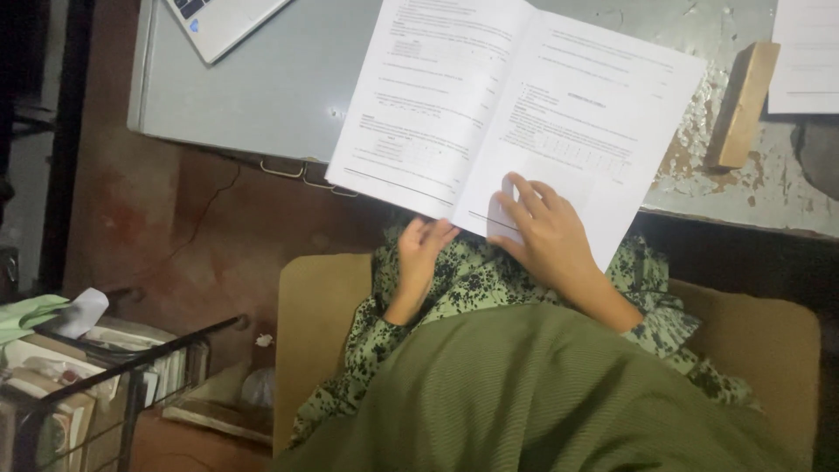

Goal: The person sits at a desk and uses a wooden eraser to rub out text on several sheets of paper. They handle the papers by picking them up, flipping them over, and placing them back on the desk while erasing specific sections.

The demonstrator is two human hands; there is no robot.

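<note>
1. Booklet [516, 105] lies open on the grey desk [262, 87], its near edge jutting past the desk rim over the person's lap. Judged risk: with so much paper unsupported, it could tip or slide off toward the lap if the hands let go.

2. Left hand [421, 258] sits under the overhanging left page, palm up, fingers loosely curled against the bottom edge; it props rather than grips. If that hand drops, the left page will likely sag and the fold may crease.

3. Right hand [546, 236] lies flat on the lower right page, fingers spread, with the tips pressing near the centre fold. It is open, pinning the paper, not closed round it. Pushing hard there could buckle the thin sheet or tear it at the fold.

4. Wood block [741, 105] rests on the desk just beside the booklet's right edge, on a patch of flaking paint. A page swung that way could catch on it or pick up flakes.

5. Laptop [223, 22] sits at the far left corner, well apart from the booklet, so little danger there.

6. Wire rack [131, 367] with books stands on the floor to the left; a dropped booklet could land near it.
</note>
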